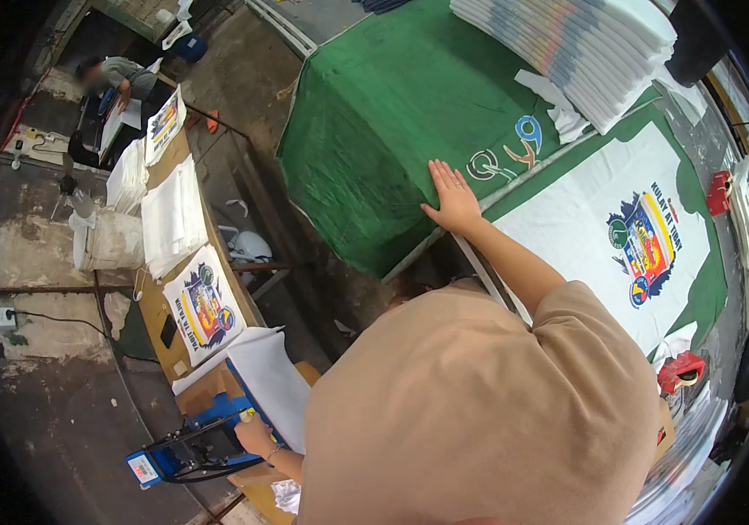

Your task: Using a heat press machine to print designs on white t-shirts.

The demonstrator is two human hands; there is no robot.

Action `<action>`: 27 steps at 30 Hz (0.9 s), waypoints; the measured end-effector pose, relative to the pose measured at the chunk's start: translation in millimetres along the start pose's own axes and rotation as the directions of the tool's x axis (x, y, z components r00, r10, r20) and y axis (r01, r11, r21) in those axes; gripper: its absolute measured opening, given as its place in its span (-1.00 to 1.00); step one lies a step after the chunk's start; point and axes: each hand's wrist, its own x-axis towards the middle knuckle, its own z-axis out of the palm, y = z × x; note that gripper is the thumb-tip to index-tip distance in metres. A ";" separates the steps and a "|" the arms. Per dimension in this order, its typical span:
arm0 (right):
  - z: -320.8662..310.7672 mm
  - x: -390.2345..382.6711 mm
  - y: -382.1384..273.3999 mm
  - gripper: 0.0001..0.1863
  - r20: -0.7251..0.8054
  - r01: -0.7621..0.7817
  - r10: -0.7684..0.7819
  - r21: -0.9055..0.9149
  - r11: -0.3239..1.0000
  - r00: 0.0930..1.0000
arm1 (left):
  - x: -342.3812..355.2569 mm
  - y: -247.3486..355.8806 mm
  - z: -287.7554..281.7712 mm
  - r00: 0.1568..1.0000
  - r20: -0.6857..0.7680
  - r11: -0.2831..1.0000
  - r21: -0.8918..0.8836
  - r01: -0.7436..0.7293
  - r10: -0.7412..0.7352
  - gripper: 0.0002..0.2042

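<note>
My right hand (453, 201) lies flat with fingers spread on a green cloth (374, 131) that covers a table and bears a small round printed design (506, 153). My left hand (256, 435) is closed around the black handle (208, 429) of a blue heat press (186, 451) at the lower left. A white sheet (274, 381) lies on the press just above that hand. My beige shirt fills the lower middle and hides part of the press.
A white T-shirt with a colourful print (637, 241) lies flat on green at the right. A stack of white shirts (584, 44) sits at the top. Red tape dispensers (681, 372) lie nearby. A wooden bench (155, 315) carries printed shirts (203, 306). Another person (120, 79) works far left.
</note>
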 end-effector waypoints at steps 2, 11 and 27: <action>0.8 4.0 -1.5 -0.04 0.017 0.003 -0.003 0.032 0.999 1.000 | -3.6 -6.5 0.4 0.999 0.032 0.997 -0.079 0.001 0.002 -0.74; 5.9 3.3 7.2 -0.05 -0.026 -0.009 0.012 0.093 0.996 1.000 | 7.5 -20.4 6.8 0.972 0.198 0.917 -0.397 -0.039 0.127 -0.72; 11.6 1.0 5.6 -0.08 -0.065 -0.011 0.015 0.069 0.998 0.998 | -6.7 -16.0 7.6 0.960 -0.061 0.945 -0.169 -0.281 0.275 -0.66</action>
